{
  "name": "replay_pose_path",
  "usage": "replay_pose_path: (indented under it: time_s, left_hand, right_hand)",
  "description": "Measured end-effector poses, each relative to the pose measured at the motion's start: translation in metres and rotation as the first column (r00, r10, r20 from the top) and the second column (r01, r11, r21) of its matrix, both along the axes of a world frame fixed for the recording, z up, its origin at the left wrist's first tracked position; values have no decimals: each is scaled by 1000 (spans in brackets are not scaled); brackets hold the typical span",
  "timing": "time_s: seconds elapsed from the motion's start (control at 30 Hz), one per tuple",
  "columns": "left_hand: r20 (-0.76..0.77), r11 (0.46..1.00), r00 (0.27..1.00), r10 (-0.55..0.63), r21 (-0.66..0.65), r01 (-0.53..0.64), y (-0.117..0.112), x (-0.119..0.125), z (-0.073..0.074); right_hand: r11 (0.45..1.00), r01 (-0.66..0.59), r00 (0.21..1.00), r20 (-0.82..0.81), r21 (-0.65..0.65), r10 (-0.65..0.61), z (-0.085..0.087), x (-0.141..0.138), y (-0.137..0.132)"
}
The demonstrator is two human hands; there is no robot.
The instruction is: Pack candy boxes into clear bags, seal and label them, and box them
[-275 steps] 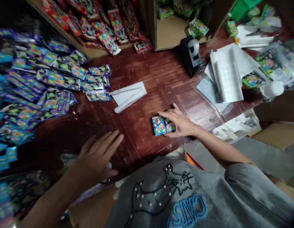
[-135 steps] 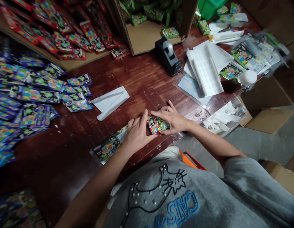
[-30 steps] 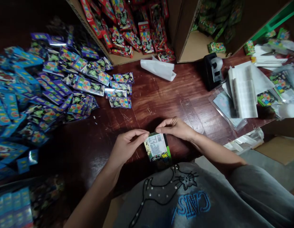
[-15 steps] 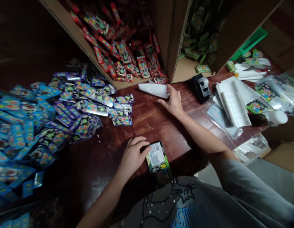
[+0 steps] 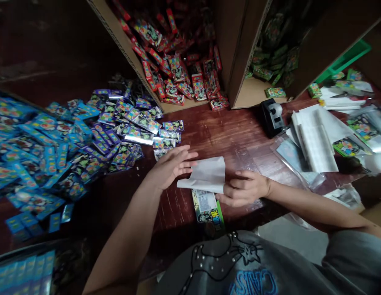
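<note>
A small white paper sheet [image 5: 208, 174], with a folded front edge, is above the table in front of me. My right hand [image 5: 245, 189] has curled fingers closed on its right front corner. At the sheet's left side, my left hand [image 5: 170, 167] is open with fingers stretched out, its fingertips at the paper's edge; whether they touch cannot be made out. Partly under the paper lies a flat green and black printed pack [image 5: 208, 211] with a white label. Several purple candy packets [image 5: 164, 142] lie just beyond my left hand.
Piles of purple packets [image 5: 128, 119] and blue packets [image 5: 39, 151] cover the left. Cardboard boxes hold red packets [image 5: 178, 69] and green packets [image 5: 274, 92]. A black tape dispenser [image 5: 272, 118], a stack of white paper [image 5: 316, 139] and a green tray [image 5: 344, 61] are at right.
My right hand has brought the white paper from near the red packets' box toward me, over the green pack. My left hand has lifted off the pack's side and turned toward the paper.
</note>
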State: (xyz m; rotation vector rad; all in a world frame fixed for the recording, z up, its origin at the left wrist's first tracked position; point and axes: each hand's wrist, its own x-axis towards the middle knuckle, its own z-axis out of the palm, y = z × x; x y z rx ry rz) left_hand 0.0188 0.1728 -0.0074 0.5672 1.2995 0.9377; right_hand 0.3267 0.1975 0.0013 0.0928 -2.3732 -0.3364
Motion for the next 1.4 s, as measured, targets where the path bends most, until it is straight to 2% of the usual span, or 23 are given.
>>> replay_pose_path:
  time_s: [0.1, 0.13, 0.17, 0.2, 0.27, 0.3, 0.33, 0.43, 0.53, 0.6, 0.63, 0.7, 0.77, 0.83, 0.9, 0.93, 1.0, 1.03, 1.1, 1.2, 1.23, 1.27, 1.4]
  left_hand:
    - [-216, 970, 952, 219, 156, -188, -15, 6, -4]
    - [-242, 956, 930, 277, 165, -242, -19, 7, -4]
    - [-221, 959, 934, 279, 122, -258, -23, 8, -3]
    - [-151, 974, 963, 225, 32, -222, -26, 10, -1]
    - [64, 988, 997, 47, -150, -37, -31, 15, 5]
    - [142, 982, 990, -18, -183, 44, -33, 17, 9]
    - [169, 982, 984, -50, -171, 79, -36, 19, 12]
    - [59, 1000, 998, -6, 21, 5, -43, 19, 20]
    - [19, 979, 999, -46, 201, 41, -49, 15, 22]
    - [24, 952, 993, -111, 288, 100, -51, 14, 21]
    - [8, 944, 992, -126, 309, 117, -52, 15, 20]
    - [-71, 946, 993, -91, 306, 109, -53, 20, 16]
    - [-186, 958, 982, 4, 282, 50, -52, 26, 11]
    - [-275, 956, 956, 105, 291, -22, -52, 33, 7]
    - [-322, 943, 930, 176, 326, -65, -51, 40, 5]
    - [-337, 936, 921, 196, 345, -73, -50, 44, 4]
    - [-355, 927, 912, 208, 369, -68, -49, 52, 4]
    - [-358, 925, 911, 205, 375, -61, -48, 56, 4]
    - [-356, 921, 914, 193, 387, -44, -47, 64, 4]
    - [-347, 916, 920, 182, 400, -30, -47, 68, 2]
    - [-346, 916, 921, 180, 399, -29, -47, 68, 2]
    - [-347, 919, 921, 178, 394, -28, -47, 67, 1]
    - [-345, 938, 928, 140, 347, -12, -47, 63, -1]
  right_hand:
    - [991, 123, 991, -64, 61, -119, 6, 10, -9]
    - [985, 155, 985, -91, 70, -149, 8, 12, -13]
    - [982, 173, 980, -114, 72, -164, 9, 13, -17]
    - [982, 177, 977, -130, 70, -167, 10, 13, -22]
    - [987, 148, 981, -140, 67, -137, 9, 12, -27]
    - [990, 127, 984, -134, 68, -117, 8, 12, -29]
    - [992, 108, 988, -119, 69, -99, 6, 13, -28]
    - [996, 82, 996, 21, 17, -82, -2, 19, -22]
    - [970, 101, 977, 208, -222, -54, -12, 27, -14]
    - [928, 110, 974, 223, -356, -30, -16, 29, -11]
    - [925, 104, 979, 203, -365, -30, -18, 29, -10]
    - [951, 94, 987, 151, -294, -51, -19, 28, -8]
    - [973, 76, 993, 106, -219, -53, -16, 28, -7]
    - [967, 66, 997, 45, -247, -56, -9, 26, -6]
    - [915, 122, 990, -20, -386, -140, 2, 20, -5]
    - [859, 177, 976, -27, -481, -216, 9, 14, -3]
    - [694, 266, 941, 26, -668, -336, 20, -4, 2]
    - [606, 282, 935, 72, -743, -347, 24, -15, 7]
    - [456, 245, 954, 129, -855, -271, 26, -37, 18]
    - [309, 123, 991, 103, -943, -81, 17, -61, 31]
    - [297, 92, 996, 82, -950, -44, 12, -65, 34]
    - [313, 77, 997, 67, -947, -41, 7, -68, 35]
    - [487, 221, 965, 118, -845, -232, -5, -66, 35]
